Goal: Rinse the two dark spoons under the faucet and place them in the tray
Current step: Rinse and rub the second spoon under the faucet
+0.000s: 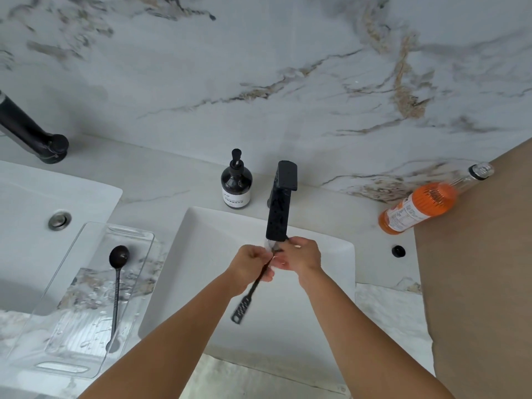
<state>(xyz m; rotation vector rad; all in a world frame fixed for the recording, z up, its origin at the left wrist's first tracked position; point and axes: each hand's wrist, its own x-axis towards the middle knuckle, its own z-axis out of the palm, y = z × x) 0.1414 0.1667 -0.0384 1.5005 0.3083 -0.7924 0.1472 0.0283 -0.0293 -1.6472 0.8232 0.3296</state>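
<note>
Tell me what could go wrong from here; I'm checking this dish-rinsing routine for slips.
The wet spoon is pinched only near its bowl under the faucet, so its long handle could swing and slip into the sink. The tray partly overhangs the neighbouring basin; setting the spoon down hard might tip it.

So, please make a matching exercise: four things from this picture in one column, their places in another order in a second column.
1. spoon with round bowl
2. spoon with slotted handle
3. soap bottle
4. orange bottle

a. under the faucet, in both hands
b. lying on its side, far right
c. in the clear tray
d. standing left of the faucet

Pairs: 1-c, 2-a, 3-d, 4-b
</note>
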